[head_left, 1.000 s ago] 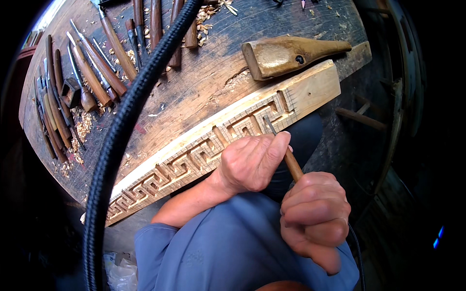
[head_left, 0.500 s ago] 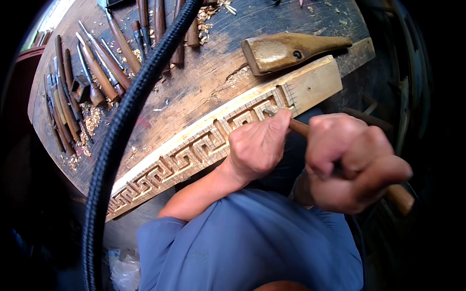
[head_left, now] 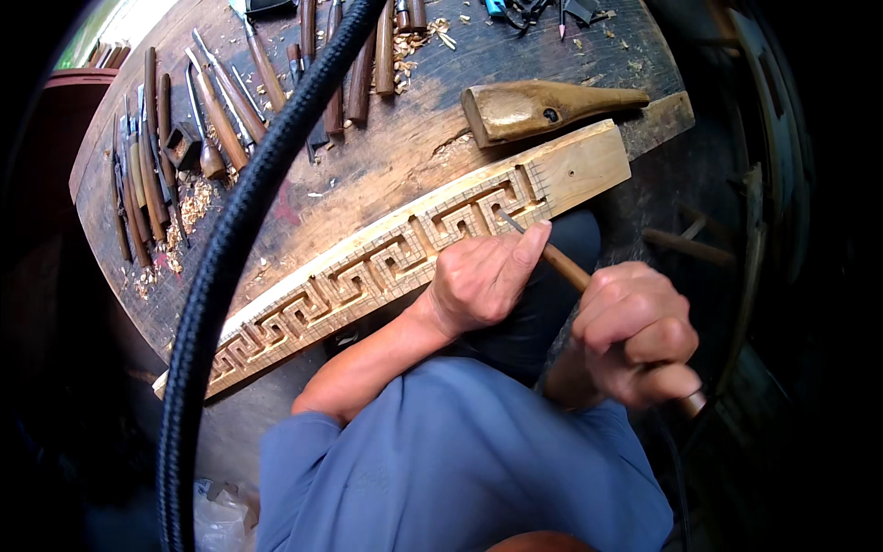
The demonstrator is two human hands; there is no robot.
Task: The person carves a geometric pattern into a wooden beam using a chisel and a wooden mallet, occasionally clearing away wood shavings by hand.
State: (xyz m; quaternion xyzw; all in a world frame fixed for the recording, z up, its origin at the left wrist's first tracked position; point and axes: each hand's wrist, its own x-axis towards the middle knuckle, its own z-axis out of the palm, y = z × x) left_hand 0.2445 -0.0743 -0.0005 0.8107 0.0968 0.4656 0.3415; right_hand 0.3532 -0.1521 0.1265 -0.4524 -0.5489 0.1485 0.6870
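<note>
A long pale board [head_left: 589, 166] lies aslant along the near edge of the table, carved with a Greek-key pattern over a pencilled grid. My right hand [head_left: 639, 336] is wrapped round the wooden handle of a carving chisel [head_left: 565, 267], whose butt end sticks out below the fist. Closer to the blade, my left hand [head_left: 483, 281] is closed on the chisel with its thumb lying along it, resting at the board's near edge. The narrow blade tip meets the carved pattern near its right end. The left fingertips are hidden underneath.
A wooden mallet [head_left: 515, 115] lies just behind the board. Several chisels [head_left: 221, 124] and wood shavings [head_left: 195, 204] are spread over the round table's [head_left: 340, 198] far left. A thick black braided cable [head_left: 241, 216] crosses the view in front. A plastic bag [head_left: 225, 515] is at lower left.
My right hand has swung left and inward with the chisel handle, and more of the blade and handle now shows. The left hand keeps nearly the same place. The whole view has shifted slightly.
</note>
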